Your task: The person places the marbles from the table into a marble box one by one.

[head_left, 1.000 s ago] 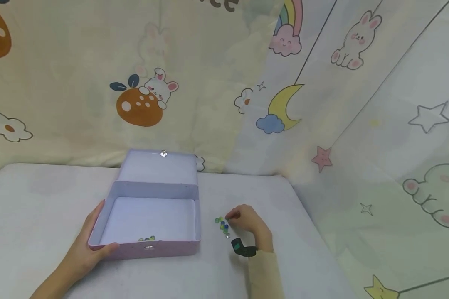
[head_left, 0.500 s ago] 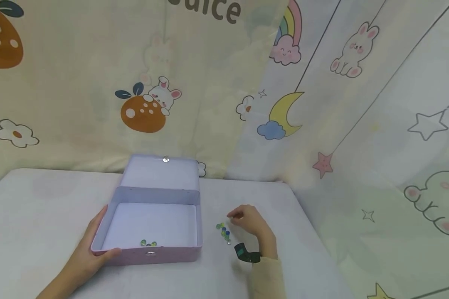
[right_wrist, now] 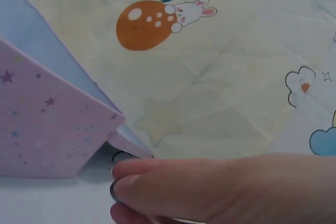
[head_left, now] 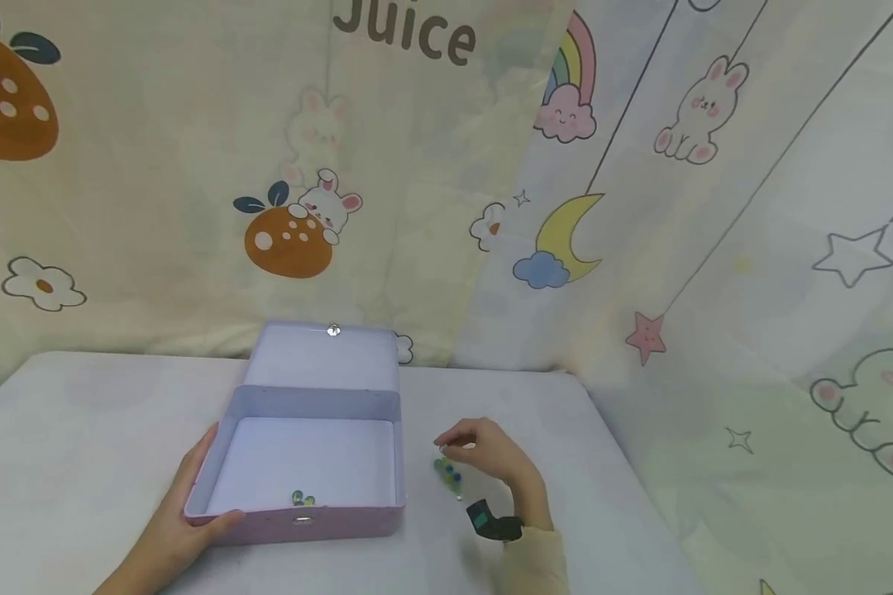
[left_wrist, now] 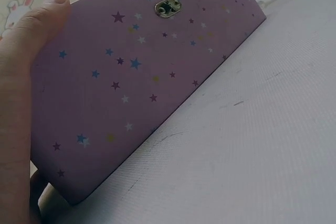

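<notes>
The open tin box (head_left: 298,463), lilac inside and pink with small stars outside, sits on the worktop (head_left: 82,430) with its lid propped up at the far side; a few marbles in the box (head_left: 303,499) lie against the near wall by the clasp. The left hand (head_left: 182,529) grips the near left corner, thumb along the front wall and fingers (head_left: 202,446) up the left side, which steadies the box adequately. The right hand (head_left: 487,454) hovers just right of the box over a small cluster of loose marbles (head_left: 449,473), its fingers (right_wrist: 136,182) curled together at the tips; the right wrist view shows a dark rounded shape at the fingertips that is probably a marble in a pinch, though the view is too close to confirm. Judgement: the pinch should take one marble at a time, lifted cleanly so the neighbours do not roll toward the near edge, carried over the right wall and released low above the floor of the box to limit bounce
</notes>
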`<control>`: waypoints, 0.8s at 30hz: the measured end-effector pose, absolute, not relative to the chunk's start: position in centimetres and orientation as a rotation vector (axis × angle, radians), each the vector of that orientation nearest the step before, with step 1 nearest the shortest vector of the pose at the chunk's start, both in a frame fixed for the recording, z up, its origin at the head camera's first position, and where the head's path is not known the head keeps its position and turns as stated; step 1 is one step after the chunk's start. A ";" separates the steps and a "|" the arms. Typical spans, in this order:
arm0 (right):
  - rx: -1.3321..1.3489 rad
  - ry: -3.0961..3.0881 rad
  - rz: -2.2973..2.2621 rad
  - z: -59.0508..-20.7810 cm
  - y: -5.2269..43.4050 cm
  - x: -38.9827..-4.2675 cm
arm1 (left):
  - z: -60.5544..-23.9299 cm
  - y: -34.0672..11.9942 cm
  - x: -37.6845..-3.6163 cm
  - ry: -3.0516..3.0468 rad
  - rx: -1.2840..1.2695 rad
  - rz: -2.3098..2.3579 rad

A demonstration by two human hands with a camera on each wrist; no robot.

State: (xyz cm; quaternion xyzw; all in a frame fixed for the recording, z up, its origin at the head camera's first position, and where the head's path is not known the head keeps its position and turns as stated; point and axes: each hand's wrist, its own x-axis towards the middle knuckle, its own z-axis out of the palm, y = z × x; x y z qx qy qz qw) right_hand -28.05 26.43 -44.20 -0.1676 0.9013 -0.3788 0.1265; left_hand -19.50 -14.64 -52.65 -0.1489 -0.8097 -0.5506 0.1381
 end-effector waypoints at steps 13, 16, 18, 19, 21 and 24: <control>-0.544 2.513 -1.294 -43.6 23.8 -27.6 | -53.2 -14.6 -19.7 -2.346 -0.417 -1.588; -0.525 2.517 -1.306 -43.9 23.4 -27.9 | -53.0 -14.6 -19.5 -2.334 -0.422 -1.598; -0.520 2.512 -1.331 -43.8 22.9 -27.8 | -52.9 -14.6 -19.5 -2.335 -0.417 -1.610; -0.518 2.507 -1.342 -43.8 22.7 -27.8 | -52.9 -14.6 -19.5 -2.336 -0.413 -1.617; -0.516 2.505 -1.352 -43.6 22.1 -27.8 | -52.8 -14.6 -19.5 -2.340 -0.405 -1.631; -0.523 2.516 -1.336 -43.2 21.4 -27.5 | -52.7 -14.7 -19.5 -2.342 -0.398 -1.643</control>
